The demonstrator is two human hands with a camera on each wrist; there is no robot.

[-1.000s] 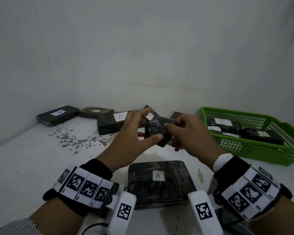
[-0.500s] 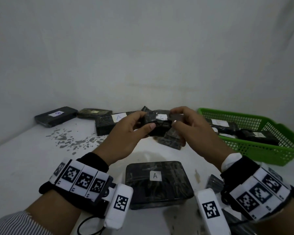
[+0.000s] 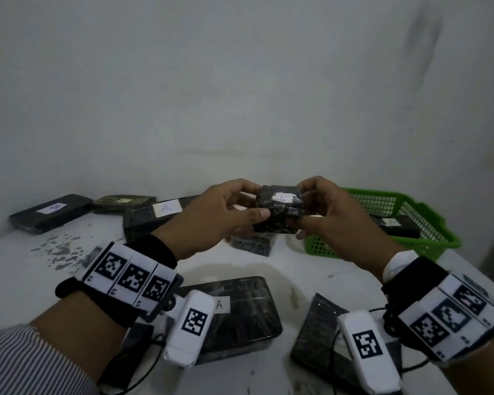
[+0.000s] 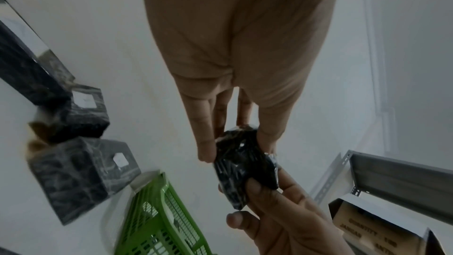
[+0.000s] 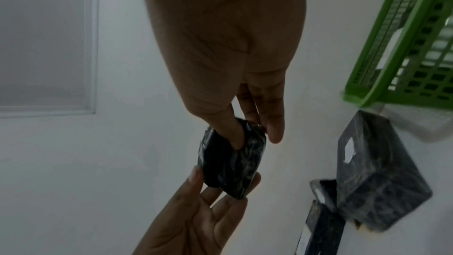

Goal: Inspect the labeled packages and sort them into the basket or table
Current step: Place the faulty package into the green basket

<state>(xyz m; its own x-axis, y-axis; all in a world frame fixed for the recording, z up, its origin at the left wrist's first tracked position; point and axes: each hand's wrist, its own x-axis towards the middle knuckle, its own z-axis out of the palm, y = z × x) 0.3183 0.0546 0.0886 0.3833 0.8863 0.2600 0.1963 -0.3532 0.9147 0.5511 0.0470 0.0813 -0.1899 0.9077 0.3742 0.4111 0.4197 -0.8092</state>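
Both hands hold a small black wrapped package (image 3: 278,216) up over the white table (image 3: 26,275); its white label faces me, the letter too faint to read. My left hand (image 3: 255,199) pinches its left end between thumb and fingers. My right hand (image 3: 301,206) pinches the right end. In the left wrist view my left hand (image 4: 236,143) clamps the package (image 4: 245,166). In the right wrist view my right hand (image 5: 252,139) grips the package (image 5: 232,164). The green basket (image 3: 428,243) stands at the right, just behind my right hand.
The basket holds black labelled packages (image 3: 397,225). On the table lie a flat package marked A (image 3: 240,315), a long one marked A (image 3: 151,218), a B one (image 3: 49,213), an olive one (image 3: 123,199), a small one (image 3: 254,243) under the hands and another (image 3: 317,334) near right.
The hands have raised the small package a little and turned it, so its white label now faces up toward me. Both hands kept their hold.
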